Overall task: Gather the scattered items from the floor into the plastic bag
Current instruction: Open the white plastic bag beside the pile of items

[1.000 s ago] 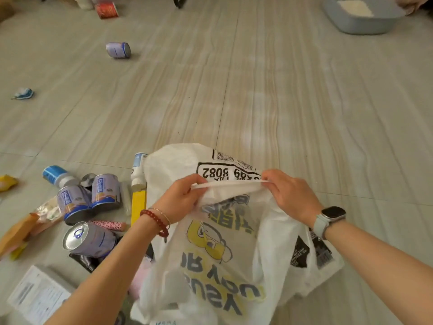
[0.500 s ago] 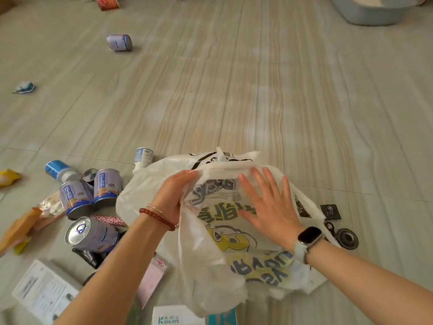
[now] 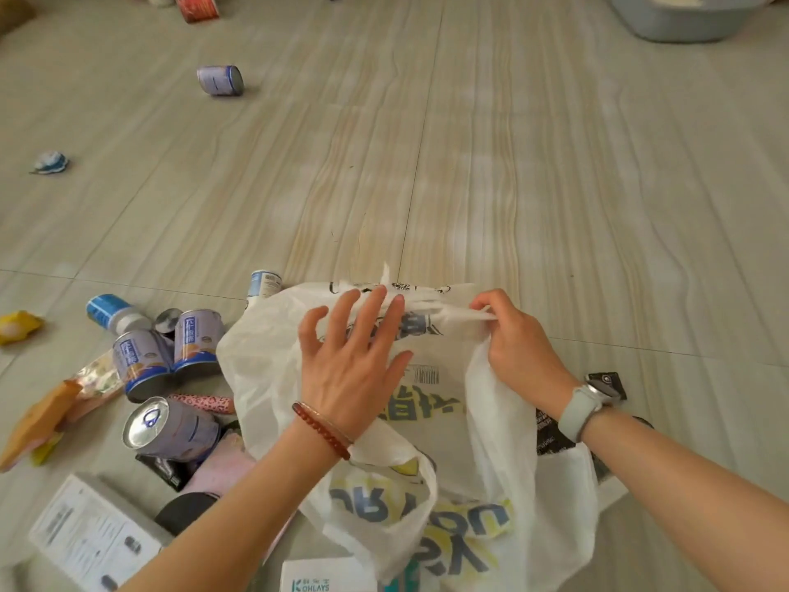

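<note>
We have the plastic bag (image 3: 431,403) lying crumpled on the floor (image 3: 512,185) near the bottom edge of view, and nothing shows inside it yet. Our left hand (image 3: 354,356) lies spread flat on the bag, gripping nothing; our right hand (image 3: 512,339) is pinched shut on a twisted handle near its far rim. To do this well, we judge we should find the 2 handles and pull the mouth wide before loading. Just left of the bag sit 3 cans (image 3: 170,356) with packets and boxes; 1 more can (image 3: 220,80) lies well apart, and a grey tub (image 3: 666,19) holding something white sits at the far right corner.
</note>
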